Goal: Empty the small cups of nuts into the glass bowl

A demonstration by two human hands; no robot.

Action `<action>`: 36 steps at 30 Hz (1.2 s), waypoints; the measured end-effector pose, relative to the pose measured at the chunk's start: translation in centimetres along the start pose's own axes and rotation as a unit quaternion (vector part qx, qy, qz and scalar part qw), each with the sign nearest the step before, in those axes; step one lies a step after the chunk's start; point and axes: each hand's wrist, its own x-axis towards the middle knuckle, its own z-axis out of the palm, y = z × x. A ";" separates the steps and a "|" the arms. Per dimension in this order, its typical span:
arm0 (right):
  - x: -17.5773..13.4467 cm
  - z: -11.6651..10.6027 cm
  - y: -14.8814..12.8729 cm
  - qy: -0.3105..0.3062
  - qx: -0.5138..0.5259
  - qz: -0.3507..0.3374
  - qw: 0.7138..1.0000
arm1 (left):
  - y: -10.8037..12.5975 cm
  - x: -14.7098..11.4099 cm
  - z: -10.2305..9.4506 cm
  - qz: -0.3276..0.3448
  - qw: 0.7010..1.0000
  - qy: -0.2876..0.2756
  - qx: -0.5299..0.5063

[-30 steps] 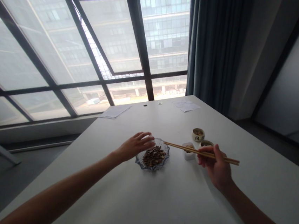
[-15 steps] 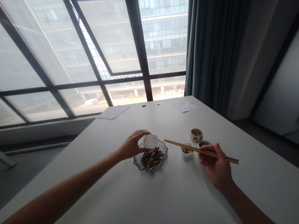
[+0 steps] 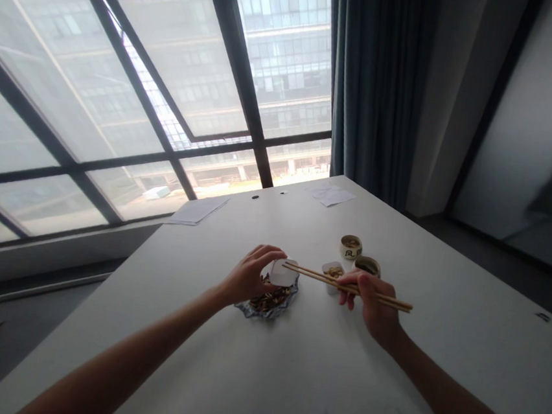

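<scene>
Half a second ago the chopsticks (image 3: 312, 274) pointed short of the white squarish piece (image 3: 280, 275); now their tips overlap its upper edge, and the right hand (image 3: 375, 301) has come closer to the left hand (image 3: 248, 277).

Nearest, both forearms run in across the table (image 3: 220, 377), cut off by the lower edge of the view. Beyond them sits the glass bowl (image 3: 247, 311) of dark brown pieces (image 3: 263, 303), its far left part covered by the left hand. The left grip, thumb and fingers, is clamped on the white piece, which is raised over the bowl; whether it is a lid or a shallow box is hard to make out. The right grip is closed around the chopsticks, whose long axis runs leftward from that hand to the piece, the two tips near each other. So the left hand is the nearer; the right reaches the piece only through the sticks, and I cannot tell whether they touch it.

Behind the sticks stands a white tub (image 3: 330, 290) of pale pieces, partly hidden; past it, a dark-mouthed cup (image 3: 368, 265) half behind the right hand, then a lettered cup (image 3: 350, 252). Papers (image 3: 197, 210) lie farthest, before the window (image 3: 182, 61).
</scene>
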 end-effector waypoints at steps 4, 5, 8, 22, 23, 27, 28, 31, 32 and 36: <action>-0.8 1.5 0.1 -0.090 -0.064 -0.036 0.993 | 1.4 0.3 0.8 0.012 1.000 -0.010 -0.004; -0.9 1.7 0.0 -0.110 -0.079 -0.045 0.990 | 1.6 0.4 0.9 0.012 1.000 -0.008 -0.003; -0.9 1.7 -0.3 -0.139 -0.115 -0.073 0.981 | 1.7 0.6 0.8 0.009 1.000 -0.001 0.007; -0.7 0.7 -1.4 0.048 -0.067 -0.111 0.990 | -1.7 -0.6 -3.0 0.060 0.981 -0.116 0.145; -0.6 0.6 -1.5 0.057 -0.065 -0.106 0.991 | -1.7 -0.6 -2.9 0.072 0.978 -0.128 0.146; -0.3 0.5 -1.8 0.086 -0.056 -0.084 0.991 | -1.6 -0.6 -2.4 0.093 0.975 -0.146 0.137; -0.2 0.5 -1.8 0.091 -0.054 -0.080 0.991 | -1.6 -0.6 -2.4 0.090 0.977 -0.143 0.133; -0.1 0.5 -1.8 0.106 -0.047 -0.070 0.991 | -1.7 -0.4 -2.6 0.062 0.983 -0.124 0.121; 0.0 0.4 -1.9 0.111 -0.044 -0.068 0.991 | -1.8 -0.3 -2.7 0.045 0.986 -0.114 0.117; 0.8 -0.5 -2.3 0.144 -0.030 -0.067 0.987 | -2.3 1.1 -2.1 -0.069 0.991 -0.045 0.109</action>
